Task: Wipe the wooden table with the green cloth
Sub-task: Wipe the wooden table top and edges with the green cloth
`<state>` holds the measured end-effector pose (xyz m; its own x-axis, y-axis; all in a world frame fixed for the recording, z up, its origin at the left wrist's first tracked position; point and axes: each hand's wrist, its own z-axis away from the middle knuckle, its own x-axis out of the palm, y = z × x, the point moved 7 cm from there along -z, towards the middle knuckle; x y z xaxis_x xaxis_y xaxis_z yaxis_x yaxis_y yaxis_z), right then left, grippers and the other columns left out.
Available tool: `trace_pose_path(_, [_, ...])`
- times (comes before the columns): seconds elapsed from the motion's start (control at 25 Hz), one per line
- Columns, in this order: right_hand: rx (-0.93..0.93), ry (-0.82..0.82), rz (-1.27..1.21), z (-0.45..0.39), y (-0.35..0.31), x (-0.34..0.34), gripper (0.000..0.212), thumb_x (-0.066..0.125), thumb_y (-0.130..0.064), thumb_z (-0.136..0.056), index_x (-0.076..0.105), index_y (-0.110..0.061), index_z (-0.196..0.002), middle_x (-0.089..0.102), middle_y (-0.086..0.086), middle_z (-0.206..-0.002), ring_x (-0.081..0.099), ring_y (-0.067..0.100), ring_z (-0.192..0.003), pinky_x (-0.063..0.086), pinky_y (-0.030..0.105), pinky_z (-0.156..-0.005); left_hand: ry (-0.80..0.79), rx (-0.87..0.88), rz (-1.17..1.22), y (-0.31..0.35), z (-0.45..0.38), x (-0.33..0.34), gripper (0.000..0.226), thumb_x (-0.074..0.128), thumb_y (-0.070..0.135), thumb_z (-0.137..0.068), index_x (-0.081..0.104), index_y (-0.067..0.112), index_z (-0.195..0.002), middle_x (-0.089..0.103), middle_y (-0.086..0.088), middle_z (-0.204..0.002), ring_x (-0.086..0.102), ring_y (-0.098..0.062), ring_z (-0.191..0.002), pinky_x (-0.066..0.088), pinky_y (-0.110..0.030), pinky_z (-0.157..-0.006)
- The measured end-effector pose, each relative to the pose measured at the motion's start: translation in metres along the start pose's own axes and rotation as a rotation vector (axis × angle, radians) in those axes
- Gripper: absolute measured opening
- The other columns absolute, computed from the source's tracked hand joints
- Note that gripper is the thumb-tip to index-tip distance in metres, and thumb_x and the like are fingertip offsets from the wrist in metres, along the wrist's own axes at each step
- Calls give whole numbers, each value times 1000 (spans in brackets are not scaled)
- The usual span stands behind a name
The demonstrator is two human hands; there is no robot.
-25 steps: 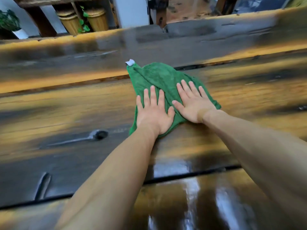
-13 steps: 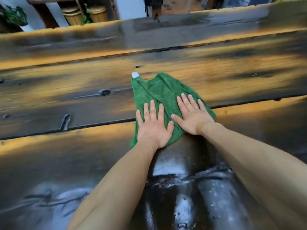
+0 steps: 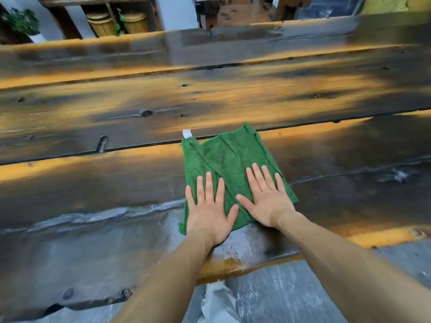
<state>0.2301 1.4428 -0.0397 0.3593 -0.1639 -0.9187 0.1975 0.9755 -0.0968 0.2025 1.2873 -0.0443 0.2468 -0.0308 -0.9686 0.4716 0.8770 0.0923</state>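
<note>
Flat, both hands (image 3: pixel 235 206) press green cloth (image 3: pixel 224 157).

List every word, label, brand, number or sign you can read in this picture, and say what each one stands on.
None can be read.
White tag on the far left corner of the green cloth: no print can be made out on it.
Wooden table, left hand, right hand, the two ribbed containers behind: no visible lettering.
</note>
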Motion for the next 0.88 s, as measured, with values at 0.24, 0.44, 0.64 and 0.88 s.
trace_pose_path(0.24, [55,-27,-29,62,-1,26,94,-17,-79,-76,-32,-23,-149,-42,-3,-154,-39,18,-142,-18,48,-118,65,31,43,14,55,20,81,23,65,-97,26,12,-157,10,-21,-165,9,-41,-153,8,-65,-117])
trace_pose_path(0.44, [106,3,-73,96,4,42,92,-16,-76,-75,-34,-23,-148,-43,-5,-153,-40,16,-141,-20,46,-117,53,49,41,28,84,25,80,31,63,-95,36,9,-154,20,-25,-163,21,-46,-150,21,-70,-113])
trace_pose_path(0.64, [208,13,-107,122,12,62,87,9,-74,-94,3,-18,-160,0,4,-167,-3,23,-153,2,49,-118,-17,34,55,40,108,34,76,38,58,-91,46,9,-149,26,-26,-161,29,-46,-146,27,-73,-108])
trace_pose_path(0.88, [217,78,-154,108,19,54,83,22,-71,-94,22,-18,-158,13,3,-166,16,24,-149,6,47,-117,-46,90,38,46,81,34,77,43,66,-85,49,22,-148,31,-22,-160,33,-49,-144,16,-83,-103])
